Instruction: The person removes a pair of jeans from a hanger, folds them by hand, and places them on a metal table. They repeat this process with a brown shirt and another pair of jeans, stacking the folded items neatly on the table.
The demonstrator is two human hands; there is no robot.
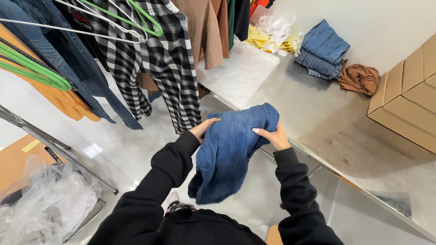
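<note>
Both hands (204, 128) (272, 136) clutch denim garment (231, 149) (table (309, 104) beside).

One view only, worn on the head, tilted steeply down and forward along both black sleeves. Close on the hands: left hand (203, 128), right hand (273, 136), gripping a blue denim garment (229, 152) near frame centre. Beyond them, to the right, the grey tabletop (318, 109); upper left, hanging clothes on a rack (54, 145); below, white floor (136, 149).
</note>
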